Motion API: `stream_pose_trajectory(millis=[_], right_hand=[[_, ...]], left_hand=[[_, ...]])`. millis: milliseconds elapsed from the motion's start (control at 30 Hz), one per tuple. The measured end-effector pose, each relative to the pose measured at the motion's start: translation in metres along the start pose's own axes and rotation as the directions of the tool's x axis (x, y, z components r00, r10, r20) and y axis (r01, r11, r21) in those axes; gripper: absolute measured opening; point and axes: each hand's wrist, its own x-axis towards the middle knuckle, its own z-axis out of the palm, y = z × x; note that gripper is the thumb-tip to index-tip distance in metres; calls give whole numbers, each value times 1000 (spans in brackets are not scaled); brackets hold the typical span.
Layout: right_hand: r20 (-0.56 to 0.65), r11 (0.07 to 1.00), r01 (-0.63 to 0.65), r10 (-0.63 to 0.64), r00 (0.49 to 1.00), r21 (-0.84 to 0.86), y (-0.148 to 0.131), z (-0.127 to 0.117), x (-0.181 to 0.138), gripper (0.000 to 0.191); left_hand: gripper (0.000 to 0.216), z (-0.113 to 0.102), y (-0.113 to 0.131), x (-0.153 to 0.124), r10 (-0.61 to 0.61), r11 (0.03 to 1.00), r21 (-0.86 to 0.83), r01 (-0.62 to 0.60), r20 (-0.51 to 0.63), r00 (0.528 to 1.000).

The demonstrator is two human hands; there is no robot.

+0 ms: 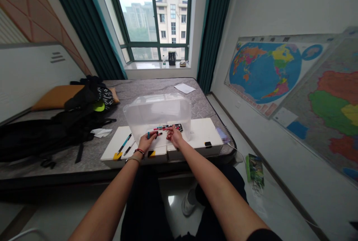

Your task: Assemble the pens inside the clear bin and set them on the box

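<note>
My left hand (147,142) is closed around a pen (148,135) with a blue part; a dark and red tip shows beyond my fingers. My right hand (175,136) has fingers stretched to the left, at the edge of a pile of pens (162,127) in black, red and blue. Whether a fingertip touches one of them is hard to make out. Both hands are at the mouth of a clear plastic box (156,110) tipped on its side. On the white box (114,142) to the left lie a blue and black pen (124,143) and a dark pen (129,148).
Another white box (201,131) adjoins on the right. Both boxes rest on a grey mattress (201,99). A black bag (56,129) and a crumpled tissue (101,132) lie left; a paper sheet (184,88) lies behind. A green package (255,170) is on the floor.
</note>
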Motion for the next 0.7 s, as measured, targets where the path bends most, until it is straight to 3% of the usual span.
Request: stream_pose_trajectory(millis=[200, 267, 333, 400, 467, 567, 633, 700], right_hand=[[-72, 997, 71, -71, 995, -2, -34, -5, 1, 42], [-64, 984, 140, -148, 987, -107, -48, -5, 4, 39], [-25, 916, 223, -245, 969, -335, -60, -4, 8, 36], [61, 724, 315, -355, 933, -614, -68, -3, 14, 31], [191, 448, 372, -398, 897, -813, -71, -2, 18, 20], [336, 78, 362, -231, 913, -929, -70, -3, 22, 13], [351, -48, 348, -116, 929, -936, -66, -4, 22, 18], [357, -112, 348, -72, 931, -931, -62, -6, 21, 21]], left_hand=[[62, -5, -1, 1, -18, 998, 60, 20, -23, 1000], [60, -5, 0, 0, -17, 998, 57, 17, -8, 1000], [58, -4, 1, 0, -11, 999, 45, 12, -11, 1000], [57, -3, 3, -2, -11, 999, 32, 11, -19, 1000], [56, -1, 5, -3, -11, 999, 31, 11, -22, 1000], [52, 0, 9, -5, -5, 999, 49, 7, -33, 999], [50, 0, 10, -6, 0, 998, 56, 3, -43, 999], [48, 0, 12, -7, 8, 999, 52, -5, -40, 999]])
